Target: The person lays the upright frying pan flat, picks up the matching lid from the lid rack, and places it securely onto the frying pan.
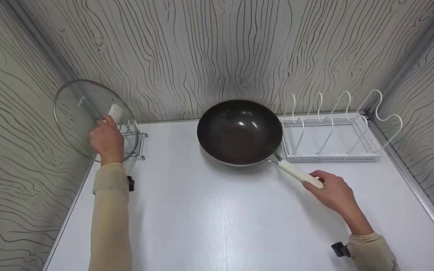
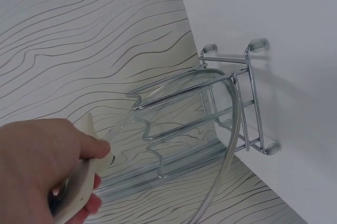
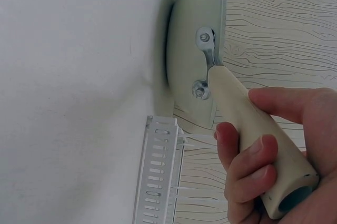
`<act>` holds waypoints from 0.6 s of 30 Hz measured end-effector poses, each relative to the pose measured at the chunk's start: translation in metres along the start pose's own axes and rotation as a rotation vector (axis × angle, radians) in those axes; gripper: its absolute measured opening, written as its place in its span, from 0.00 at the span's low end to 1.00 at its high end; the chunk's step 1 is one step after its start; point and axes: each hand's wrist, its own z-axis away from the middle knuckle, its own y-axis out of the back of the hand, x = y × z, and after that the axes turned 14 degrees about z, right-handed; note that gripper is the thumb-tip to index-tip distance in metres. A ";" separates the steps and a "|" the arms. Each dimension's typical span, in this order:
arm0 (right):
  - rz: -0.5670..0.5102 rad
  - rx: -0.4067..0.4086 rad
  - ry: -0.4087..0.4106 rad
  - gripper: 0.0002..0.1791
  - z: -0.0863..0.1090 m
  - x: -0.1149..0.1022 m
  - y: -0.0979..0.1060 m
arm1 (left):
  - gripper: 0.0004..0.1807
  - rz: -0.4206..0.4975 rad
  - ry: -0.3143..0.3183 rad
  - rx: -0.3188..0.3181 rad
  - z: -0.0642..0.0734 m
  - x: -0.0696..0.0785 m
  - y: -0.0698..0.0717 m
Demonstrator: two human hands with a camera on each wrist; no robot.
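At the left, my left hand grips the cream handle of a clear glass lid. The lid stands on edge, and its rim lies among the prongs of a small metal wire rack; whether the rack bears its weight I cannot tell. A wok, dark inside and pale outside, sits upright on the table in the middle. My right hand holds the end of its cream handle, fingers curled round it in the right wrist view.
A white rack with tall curved wire dividers stands right of the wok, close to its rim. Wood-grain patterned walls enclose the white table at the back and both sides.
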 end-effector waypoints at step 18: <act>-0.005 0.008 0.009 0.28 0.001 -0.002 0.000 | 0.31 0.070 -0.082 0.139 0.003 -0.005 0.013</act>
